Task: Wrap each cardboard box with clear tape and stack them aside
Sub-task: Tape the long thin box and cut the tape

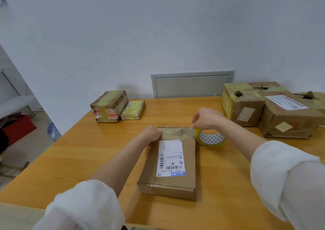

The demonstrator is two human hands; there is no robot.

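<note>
A flat cardboard box (188,161) with a white shipping label lies in the middle of the wooden table (88,156). A strip of clear tape (177,132) runs across its far end. My left hand (153,135) grips the box's far left edge, on the end of the tape. My right hand (207,118) holds the roll of clear tape (212,139) just off the box's far right corner, fingers curled over the roll. The tape stretches from the roll onto the box.
Two small taped boxes (110,106) (133,110) stand at the table's far left. Several larger boxes (244,105) (290,117) crowd the far right corner. A grey wall panel (191,84) sits behind the table. The floor drops away on the left.
</note>
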